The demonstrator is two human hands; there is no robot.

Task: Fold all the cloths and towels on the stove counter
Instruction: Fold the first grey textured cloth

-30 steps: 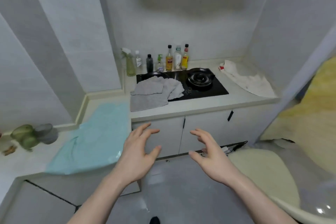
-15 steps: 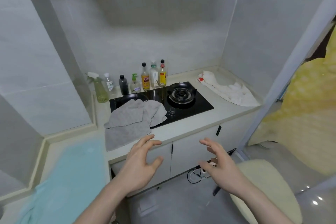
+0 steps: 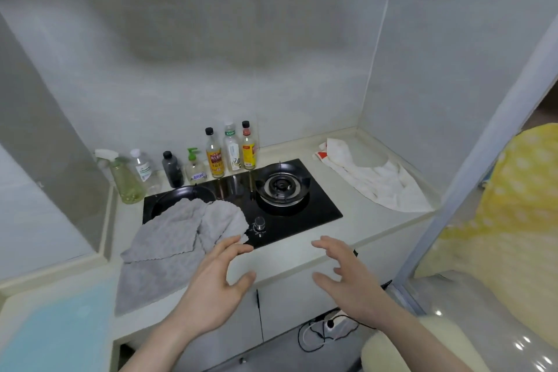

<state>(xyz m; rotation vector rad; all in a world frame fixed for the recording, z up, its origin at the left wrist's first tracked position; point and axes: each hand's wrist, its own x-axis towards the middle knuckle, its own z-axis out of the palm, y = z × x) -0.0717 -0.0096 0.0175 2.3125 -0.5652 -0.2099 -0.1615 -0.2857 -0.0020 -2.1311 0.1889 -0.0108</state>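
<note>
A crumpled grey fluffy cloth (image 3: 178, 238) lies over the glossy black stove (image 3: 290, 214) and the smooth cream counter (image 3: 302, 251). A wrinkled white towel (image 3: 371, 178) lies at the right. The left hand (image 3: 211, 290) and right hand (image 3: 350, 278) hover with fingers apart, holding nothing.

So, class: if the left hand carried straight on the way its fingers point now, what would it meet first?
Most likely the grey cloth: the left hand is open, with its fingertips by the cloth's near right edge. Depth is unclear, so it might pass just above.
</note>
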